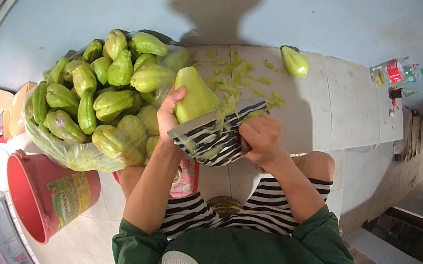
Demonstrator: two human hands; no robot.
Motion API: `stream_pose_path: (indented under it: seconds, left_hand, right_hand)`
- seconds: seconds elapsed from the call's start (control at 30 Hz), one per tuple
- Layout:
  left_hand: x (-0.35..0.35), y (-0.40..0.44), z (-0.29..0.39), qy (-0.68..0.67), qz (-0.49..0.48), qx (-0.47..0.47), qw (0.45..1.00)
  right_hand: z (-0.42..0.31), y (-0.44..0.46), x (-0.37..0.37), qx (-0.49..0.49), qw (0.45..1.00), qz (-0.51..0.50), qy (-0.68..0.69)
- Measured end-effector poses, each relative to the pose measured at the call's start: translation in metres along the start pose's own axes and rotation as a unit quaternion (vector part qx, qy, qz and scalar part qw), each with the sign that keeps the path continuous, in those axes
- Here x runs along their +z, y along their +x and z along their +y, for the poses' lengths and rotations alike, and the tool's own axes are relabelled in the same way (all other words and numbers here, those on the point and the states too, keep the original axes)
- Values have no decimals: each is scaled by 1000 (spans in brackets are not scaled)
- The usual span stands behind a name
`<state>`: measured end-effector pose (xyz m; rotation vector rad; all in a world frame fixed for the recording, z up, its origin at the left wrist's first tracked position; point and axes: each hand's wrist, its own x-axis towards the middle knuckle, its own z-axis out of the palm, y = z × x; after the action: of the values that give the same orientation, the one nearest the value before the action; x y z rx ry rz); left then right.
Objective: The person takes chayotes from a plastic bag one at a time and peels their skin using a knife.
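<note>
My left hand [171,111] is wrapped round a pale green peeled chayote [192,94], holding it upright. In my right hand [263,140] is the handle end of a wide knife [217,133], its blade reaching left below the chayote. The blade looks striped like the shorts beneath it, and bits of green peel cling to it. Green peelings [238,72] lie scattered on the tiled ledge just beyond. Left of my left hand, a large clear plastic bag [73,156] is full of green chayotes [113,104]. Another pale chayote [295,62] rests near the wall.
A red bucket [25,190] with a yellow-green label lies tilted at the lower left. Plastic bottles [395,73] and a small dark bottle [398,93] are at the ledge's right end. Cardboard boxes [18,108] stand behind the bag. The wall [309,14] borders the far side.
</note>
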<state>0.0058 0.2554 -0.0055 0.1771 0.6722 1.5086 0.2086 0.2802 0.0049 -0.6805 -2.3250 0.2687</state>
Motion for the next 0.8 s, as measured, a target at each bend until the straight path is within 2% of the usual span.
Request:
stream_pose_path:
  seconds: [0.13, 0.2, 0.27, 0.4, 0.7, 0.73, 0.77, 0.8]
  left_hand:
    - [6, -5, 1, 1, -2, 14, 1000]
    - [8, -7, -1, -8, 28, 13, 999]
    - [5, -6, 1, -13, 1, 6, 1000]
    - [7, -5, 6, -4, 60, -2, 998]
    - [1, -1, 0, -1, -21, -1, 1000]
    - [0, -1, -1, -5, 31, -4, 1000]
    - [0, -1, -2, -10, 83, -8, 996]
    - [1, -1, -1, -9, 81, -9, 997]
  right_hand:
    - [23, -8, 8, 76, 995, -7, -61]
    - [24, -4, 4, 53, 997, -3, -56]
    - [10, -2, -4, 20, 999, -9, -36]
    - [-4, -4, 0, -29, 999, -5, -27]
    - [-5, -4, 5, -54, 998, 12, -33]
    - [0, -6, 7, -53, 998, 13, -33]
    - [8, -9, 10, -9, 999, 5, -46]
    - [14, -11, 12, 33, 998, -2, -59]
